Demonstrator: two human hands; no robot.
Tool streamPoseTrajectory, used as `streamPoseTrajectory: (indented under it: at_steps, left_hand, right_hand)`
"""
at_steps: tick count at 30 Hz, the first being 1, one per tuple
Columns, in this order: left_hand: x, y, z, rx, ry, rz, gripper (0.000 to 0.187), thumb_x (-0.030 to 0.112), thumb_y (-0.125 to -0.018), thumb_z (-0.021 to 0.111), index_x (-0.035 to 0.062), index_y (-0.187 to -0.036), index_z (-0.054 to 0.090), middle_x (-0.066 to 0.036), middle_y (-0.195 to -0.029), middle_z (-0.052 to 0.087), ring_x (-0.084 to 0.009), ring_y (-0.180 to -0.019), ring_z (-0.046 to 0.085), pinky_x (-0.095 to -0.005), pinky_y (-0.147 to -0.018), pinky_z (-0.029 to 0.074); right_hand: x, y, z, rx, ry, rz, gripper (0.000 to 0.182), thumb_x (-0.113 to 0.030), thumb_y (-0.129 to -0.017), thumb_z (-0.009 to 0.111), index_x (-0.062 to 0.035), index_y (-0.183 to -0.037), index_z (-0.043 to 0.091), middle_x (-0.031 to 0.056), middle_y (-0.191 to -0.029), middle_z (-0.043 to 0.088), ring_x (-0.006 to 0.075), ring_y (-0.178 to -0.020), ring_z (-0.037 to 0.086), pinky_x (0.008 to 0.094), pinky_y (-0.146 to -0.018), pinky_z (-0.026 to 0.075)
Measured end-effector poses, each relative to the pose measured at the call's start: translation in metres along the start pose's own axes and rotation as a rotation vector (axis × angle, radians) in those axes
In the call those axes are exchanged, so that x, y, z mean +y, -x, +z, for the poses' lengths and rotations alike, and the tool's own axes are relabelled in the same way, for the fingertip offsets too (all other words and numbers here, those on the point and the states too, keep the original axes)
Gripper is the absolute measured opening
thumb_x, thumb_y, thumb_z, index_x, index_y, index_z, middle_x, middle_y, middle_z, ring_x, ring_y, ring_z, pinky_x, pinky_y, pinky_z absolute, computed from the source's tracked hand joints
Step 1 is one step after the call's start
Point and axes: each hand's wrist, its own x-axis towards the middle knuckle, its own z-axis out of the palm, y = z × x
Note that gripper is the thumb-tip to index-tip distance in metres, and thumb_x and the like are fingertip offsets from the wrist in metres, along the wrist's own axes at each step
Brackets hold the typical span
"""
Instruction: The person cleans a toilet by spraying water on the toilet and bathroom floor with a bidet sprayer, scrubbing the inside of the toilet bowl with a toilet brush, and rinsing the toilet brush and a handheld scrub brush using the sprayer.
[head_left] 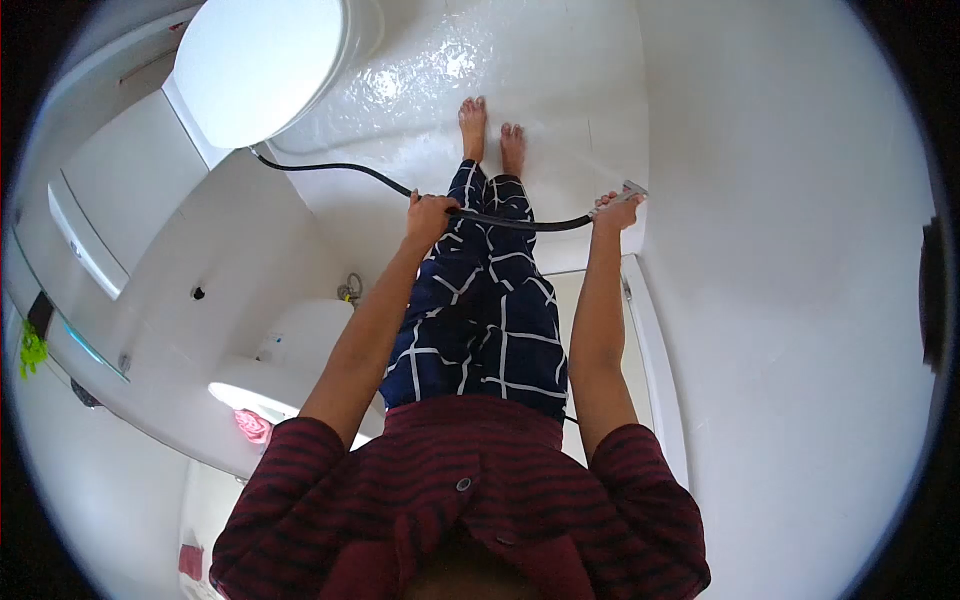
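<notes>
My right hand [617,212] is closed around the grey handle of a bidet sprayer [634,188], held out near the right wall. From the sprayer a black hose [350,168] sags across in front of my legs and runs to the toilet side at the left. Partway along it, my left hand [430,217] is wrapped round the hose. Faint streaks that look like water show near the sprayer head. The wet white floor [425,50] shines beyond my bare feet.
A toilet with its white lid [255,70] down stands at the upper left, its tank [130,180] behind it. At the lower left is a white washbasin [305,340] with a pink item [252,426] beside it. A plain white wall [780,280] rises on the right.
</notes>
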Motion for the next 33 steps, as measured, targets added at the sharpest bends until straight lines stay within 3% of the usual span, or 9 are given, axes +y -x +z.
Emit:
streamPoseTrajectory:
  at_steps: [11,17,18,21,23,24,25,29,33]
  left_hand:
    - [-0.029,0.036,0.021,0.048,0.184,-0.310,0.015,0.006,-0.077,0.049,0.0149,-0.081,0.060,-0.004,-0.089,0.059,-0.0245,-0.106,0.049,-0.0503,-0.093,0.030]
    - [-0.035,0.087,0.037,0.111,0.496,-0.544,0.014,0.005,-0.077,0.047,0.0128,-0.080,0.058,-0.003,-0.098,0.058,-0.0278,-0.115,0.042,-0.0526,-0.094,0.029]
    - [-0.034,0.092,0.030,0.042,0.538,-0.550,0.022,0.004,-0.075,0.048,0.0149,-0.092,0.058,-0.003,-0.109,0.055,-0.0293,-0.118,0.039,-0.0539,-0.094,0.029]
    - [-0.020,0.092,0.027,0.216,0.623,-0.533,0.043,0.001,-0.072,0.051,0.0168,-0.112,0.051,-0.006,-0.120,0.049,-0.0299,-0.119,0.037,-0.0553,-0.091,0.032]
    - [0.000,0.087,0.024,0.264,0.741,-0.601,0.042,0.005,-0.074,0.054,0.0141,-0.115,0.048,-0.010,-0.120,0.049,-0.0303,-0.112,0.044,-0.0452,-0.092,0.036]
    - [0.013,0.091,0.026,0.357,0.868,-0.627,0.036,0.008,-0.075,0.055,0.0118,-0.110,0.052,-0.011,-0.115,0.052,-0.0312,-0.106,0.048,-0.0431,-0.090,0.037]
    - [0.030,0.096,0.039,0.487,0.982,-0.643,0.031,0.012,-0.075,0.056,0.0096,-0.106,0.055,-0.012,-0.109,0.055,-0.0320,-0.100,0.051,-0.0410,-0.088,0.039]
    - [0.100,0.115,0.028,0.520,1.125,-0.625,0.024,0.020,-0.074,0.061,0.0062,-0.094,0.059,-0.012,-0.094,0.058,-0.0308,-0.090,0.055,-0.0382,-0.077,0.044]
    - [0.140,0.136,0.064,0.509,0.979,-0.639,0.025,0.025,-0.078,0.058,0.0052,-0.094,0.057,-0.012,-0.086,0.055,-0.0315,-0.086,0.055,-0.0393,-0.073,0.045]
  right_hand:
    - [0.052,0.028,0.079,-0.364,0.304,0.091,0.050,-0.053,-0.085,0.037,-0.0077,-0.098,0.052,0.0039,-0.054,0.043,0.0143,-0.037,0.041,0.0272,-0.032,0.033]
    - [0.078,0.146,0.155,-0.803,0.584,0.056,0.040,-0.042,-0.088,0.044,-0.0044,-0.097,0.055,0.0023,-0.054,0.046,0.0102,-0.037,0.042,0.0228,-0.031,0.032]
    - [0.079,0.171,0.169,-0.885,0.661,0.014,0.037,-0.038,-0.088,0.045,-0.0044,-0.096,0.055,0.0019,-0.055,0.047,0.0092,-0.037,0.042,0.0219,-0.032,0.032]
    - [0.092,0.218,0.188,-1.169,0.904,-0.124,0.028,-0.030,-0.089,0.046,-0.0042,-0.096,0.057,0.0009,-0.056,0.047,0.0059,-0.039,0.041,0.0190,-0.034,0.032]
    - [0.100,0.228,0.181,-1.315,1.136,-0.234,0.026,-0.027,-0.090,0.047,-0.0039,-0.098,0.057,0.0000,-0.057,0.046,0.0034,-0.041,0.041,0.0168,-0.036,0.031]
    - [0.104,0.232,0.174,-1.366,1.325,-0.276,0.028,-0.024,-0.088,0.050,-0.0008,-0.103,0.056,0.0040,-0.065,0.056,0.0083,-0.051,0.051,0.0198,-0.046,0.039]
    - [0.119,0.220,0.155,-1.481,1.356,-0.402,0.029,-0.025,-0.088,0.050,-0.0016,-0.104,0.057,0.0030,-0.063,0.055,0.0075,-0.050,0.049,0.0197,-0.046,0.038]
    - [0.176,0.195,0.120,-2.024,1.382,-0.857,0.034,-0.023,-0.085,0.054,-0.0001,-0.110,0.054,0.0144,-0.085,0.064,0.0160,-0.074,0.059,0.0281,-0.068,0.045]
    - [0.190,0.224,0.079,-2.356,1.541,-0.867,0.030,-0.022,-0.084,0.054,-0.0034,-0.107,0.055,0.0156,-0.086,0.061,0.0282,-0.075,0.059,0.0340,-0.066,0.046]
